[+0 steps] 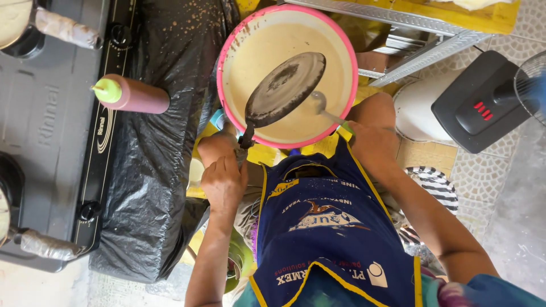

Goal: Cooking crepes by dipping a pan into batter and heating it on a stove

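Note:
My left hand point(224, 183) grips the handle of a dark round flat pan point(286, 88), which is tilted over a pink-rimmed basin point(223, 62). The basin holds pale creamy batter point(256, 51) and sits between my knees. My right hand point(365, 138) is at the basin's near right rim and holds the thin handle of a metal ladle point(318, 103). The ladle's bowl rests in the batter just under the pan's edge. A blue apron with yellow trim point(327, 227) covers my lap.
A grey gas stove point(51, 131) with black knobs lies at the left, with wrapped pan handles point(65, 28) sticking out over it. Beside it, a batter-spattered black plastic sheet point(153, 170) carries a maroon squeeze bottle with a green cap point(133, 95). A metal rack point(421, 45) and a fan base point(483, 102) are at the right.

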